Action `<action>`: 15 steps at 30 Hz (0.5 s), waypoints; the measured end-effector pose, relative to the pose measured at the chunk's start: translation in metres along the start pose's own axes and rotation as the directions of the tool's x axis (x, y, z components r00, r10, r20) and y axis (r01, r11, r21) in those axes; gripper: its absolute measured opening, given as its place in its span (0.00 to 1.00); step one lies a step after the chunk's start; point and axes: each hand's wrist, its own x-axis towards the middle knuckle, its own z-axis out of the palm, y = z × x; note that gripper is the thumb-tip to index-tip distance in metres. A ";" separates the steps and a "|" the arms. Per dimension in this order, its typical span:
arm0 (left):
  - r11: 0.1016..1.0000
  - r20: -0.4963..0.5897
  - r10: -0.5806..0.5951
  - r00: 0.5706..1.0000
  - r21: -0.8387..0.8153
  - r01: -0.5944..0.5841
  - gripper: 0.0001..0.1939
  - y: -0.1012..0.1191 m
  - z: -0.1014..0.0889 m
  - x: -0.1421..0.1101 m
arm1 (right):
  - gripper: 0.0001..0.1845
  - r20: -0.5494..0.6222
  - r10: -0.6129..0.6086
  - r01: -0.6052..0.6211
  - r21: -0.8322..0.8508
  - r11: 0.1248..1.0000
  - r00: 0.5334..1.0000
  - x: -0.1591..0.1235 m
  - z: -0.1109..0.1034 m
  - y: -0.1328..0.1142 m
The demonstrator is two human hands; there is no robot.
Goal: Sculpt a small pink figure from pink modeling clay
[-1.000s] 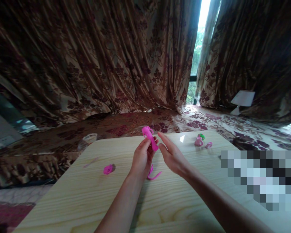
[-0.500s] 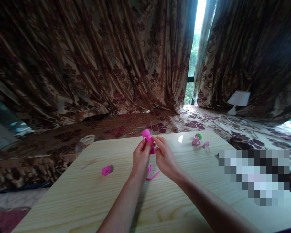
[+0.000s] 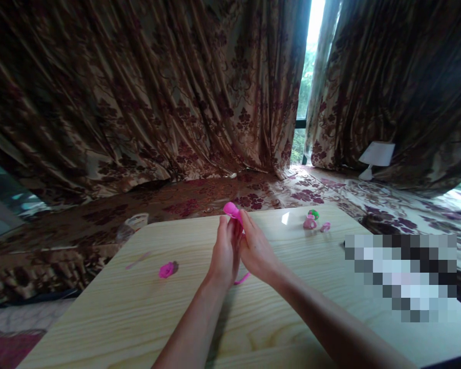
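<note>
A bright pink, soft-looking piece (image 3: 231, 209) rises from between my two hands above the middle of the table. Its rounded top shows, while its lower part is mostly hidden by fingers; I cannot tell its exact kind. My left hand (image 3: 223, 253) is on its left side, with its thumb upright and its palm turned inward. On the other side, my right hand (image 3: 256, 251) presses its fingers along the piece. Below the hands, a thin pink strip (image 3: 243, 279) lies on the table, partly covered. To the left sits a crumpled pink lump (image 3: 166, 270).
The wood-grain table (image 3: 138, 318) holds a small pink cup-like item (image 3: 310, 221), a green piece (image 3: 314, 213) and a pale pink bit (image 3: 325, 226) at the back right. A blurred-out object (image 3: 403, 277) lies right. Behind stand a white lamp (image 3: 377, 154) and patterned curtains (image 3: 200, 92).
My hands have moved from a fingertip grip on the pink piece to being pressed together around it. More of the pink piece and strip is now covered.
</note>
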 end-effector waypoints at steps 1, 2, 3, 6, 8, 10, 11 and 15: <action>1.000 0.005 -0.024 1.000 -0.015 0.024 0.23 0.002 0.001 -0.001 | 0.34 0.024 -0.018 0.019 -0.035 0.999 1.000 -0.002 0.001 0.000; 0.999 0.005 -0.044 0.999 -0.030 0.044 0.23 0.003 0.001 -0.003 | 0.35 0.054 -0.038 0.041 -0.068 0.997 0.998 -0.003 0.001 -0.001; 0.997 0.006 -0.059 0.998 -0.041 0.059 0.24 0.004 0.002 -0.004 | 0.35 0.081 -0.050 0.058 -0.098 0.993 0.995 -0.005 0.001 -0.001; 0.995 0.034 -0.085 0.996 -0.049 0.087 0.25 0.005 0.002 -0.005 | 0.36 0.104 -0.004 0.022 -0.171 0.985 0.995 -0.006 0.000 -0.002; 0.994 0.041 -0.105 0.994 -0.040 0.106 0.25 0.005 0.002 -0.006 | 0.37 0.112 0.007 0.015 -0.198 0.980 0.994 -0.006 -0.001 -0.002; 0.992 0.021 -0.120 0.993 -0.035 0.121 0.26 0.005 0.002 -0.006 | 0.39 0.160 -0.036 0.070 -0.210 0.975 0.986 -0.007 -0.002 -0.002; 0.992 0.015 -0.124 0.992 -0.034 0.124 0.27 0.005 0.002 -0.005 | 0.39 0.178 -0.049 0.088 -0.216 0.972 0.983 -0.007 -0.002 -0.002; 0.990 0.051 -0.137 0.989 -0.025 0.139 0.26 0.006 0.000 -0.004 | 0.36 0.146 0.038 0.001 -0.263 0.965 0.989 -0.009 -0.002 -0.004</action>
